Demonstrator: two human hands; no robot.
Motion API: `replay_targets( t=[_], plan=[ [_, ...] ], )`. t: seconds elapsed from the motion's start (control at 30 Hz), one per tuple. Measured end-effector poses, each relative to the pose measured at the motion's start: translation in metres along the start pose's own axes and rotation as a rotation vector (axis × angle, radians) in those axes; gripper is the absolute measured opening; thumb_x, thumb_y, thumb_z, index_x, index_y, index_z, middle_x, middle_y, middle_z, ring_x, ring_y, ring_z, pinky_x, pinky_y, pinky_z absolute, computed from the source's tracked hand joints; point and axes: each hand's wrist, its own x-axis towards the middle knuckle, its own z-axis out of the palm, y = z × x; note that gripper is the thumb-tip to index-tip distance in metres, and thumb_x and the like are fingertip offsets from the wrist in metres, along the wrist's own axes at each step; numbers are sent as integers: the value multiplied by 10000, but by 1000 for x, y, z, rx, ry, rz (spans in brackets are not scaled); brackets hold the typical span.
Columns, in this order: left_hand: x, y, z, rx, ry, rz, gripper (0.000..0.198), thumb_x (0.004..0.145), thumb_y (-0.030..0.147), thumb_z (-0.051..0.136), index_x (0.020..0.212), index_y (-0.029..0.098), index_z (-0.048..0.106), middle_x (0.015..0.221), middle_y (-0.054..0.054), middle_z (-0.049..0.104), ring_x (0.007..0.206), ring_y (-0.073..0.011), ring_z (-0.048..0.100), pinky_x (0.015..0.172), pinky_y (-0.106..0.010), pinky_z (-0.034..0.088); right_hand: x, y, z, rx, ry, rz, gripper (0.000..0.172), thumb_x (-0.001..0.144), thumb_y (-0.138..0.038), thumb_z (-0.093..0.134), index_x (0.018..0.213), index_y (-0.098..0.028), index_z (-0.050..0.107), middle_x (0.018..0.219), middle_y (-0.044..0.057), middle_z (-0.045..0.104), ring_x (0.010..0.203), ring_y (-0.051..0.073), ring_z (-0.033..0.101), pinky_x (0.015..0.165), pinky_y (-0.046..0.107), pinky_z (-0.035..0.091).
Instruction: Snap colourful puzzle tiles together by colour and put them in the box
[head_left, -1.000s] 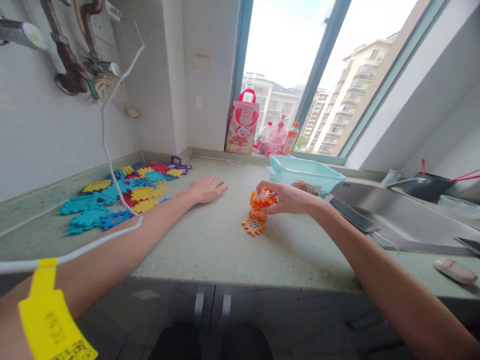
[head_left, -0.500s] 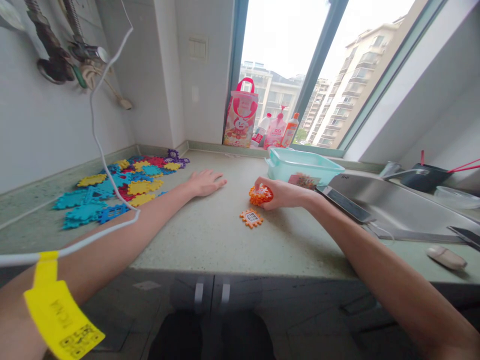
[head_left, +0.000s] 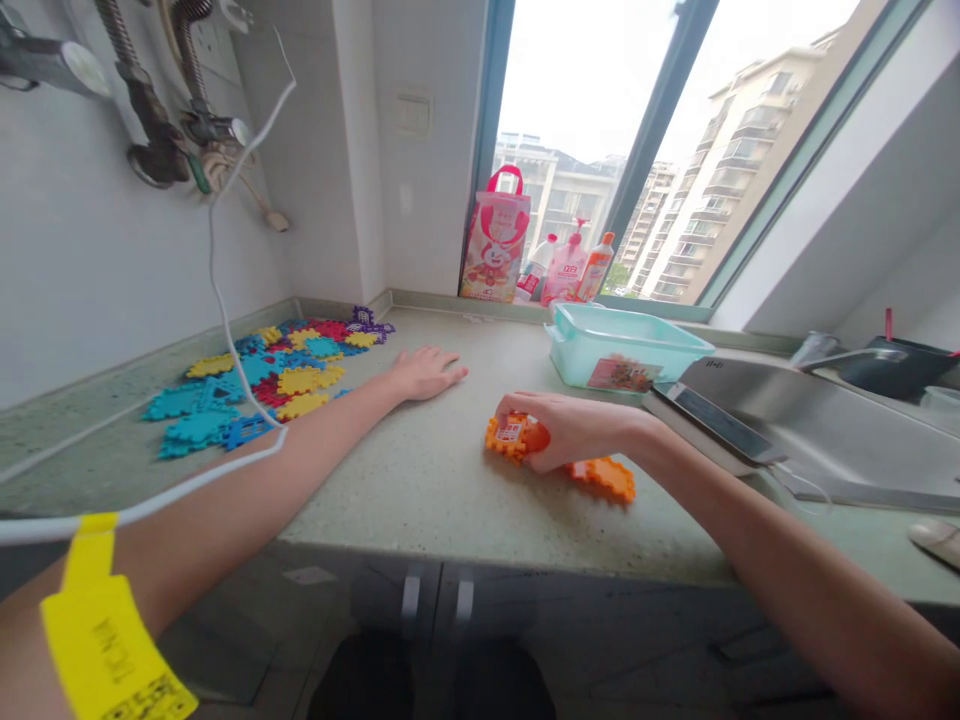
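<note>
My right hand (head_left: 559,425) is closed on an orange interlocking puzzle tile (head_left: 510,436) with toothed edges and a white printed patch. The tile is at the counter surface; fingers and thumb hide part of it. Under and beside my right wrist, more orange tiles (head_left: 609,480) lie on the counter, partly covered by the hand. My left hand (head_left: 429,374) rests flat with fingers spread on the counter, holding nothing. Left of it spreads a pile of toothed tiles (head_left: 300,380) in yellow, teal, blue, red and purple.
A teal plastic basin (head_left: 637,340) stands behind my right hand. Beside the steel sink (head_left: 847,430) lies a phone (head_left: 720,425) with a cable. A white cable (head_left: 225,300) hangs across my left forearm. Bottles (head_left: 566,270) and a pink bag (head_left: 495,245) stand at the window.
The orange stack that was in my right hand now lies on the counter to the right. That hand has come nearer and grips a single orange tile. My left hand stays put; the view shifted slightly.
</note>
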Motion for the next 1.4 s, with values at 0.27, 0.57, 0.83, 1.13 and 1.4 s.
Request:
replay_targets(
  t=[0.27,0.57,0.83,1.13,1.4],
  plan=[
    [-1,0,-2,6,1,-2,806,977,791,200,1622,353,403,1725,-87,325,1590,-350,263,1252,-620,197,24,16,20,50,246,-78,438,721,-257,716,1139,-242,588,1049,32,686,915,209,607,882,334,470],
    [6,-6,4,2,-3,1,805,983,786,213,1629,344,402,1726,-106,316,1598,-357,242,1241,-663,185,26,41,9,82,553,-100,433,683,-235,750,1079,-224,578,961,5,655,823,169,565,799,309,467],
    [2,-1,1,-4,10,-4,801,987,772,226,1620,325,426,1718,-122,331,1588,-366,265,1242,-648,196,9,87,-73,83,1212,-95,346,773,-278,678,1101,-243,573,1052,29,593,942,194,610,780,324,539],
    [2,0,1,-22,-1,-30,799,980,774,244,1628,337,406,1733,-128,290,1597,-365,243,1239,-676,169,-21,168,-103,-91,1399,594,459,793,-457,686,1176,-208,642,1100,89,675,1018,294,671,923,478,534],
    [4,-1,3,0,25,-8,795,970,774,285,1609,328,444,1704,-123,358,1576,-380,287,1228,-663,213,-40,139,-91,-401,790,796,420,882,-585,584,1021,-252,799,1090,129,772,1071,378,678,941,534,498]
  ],
)
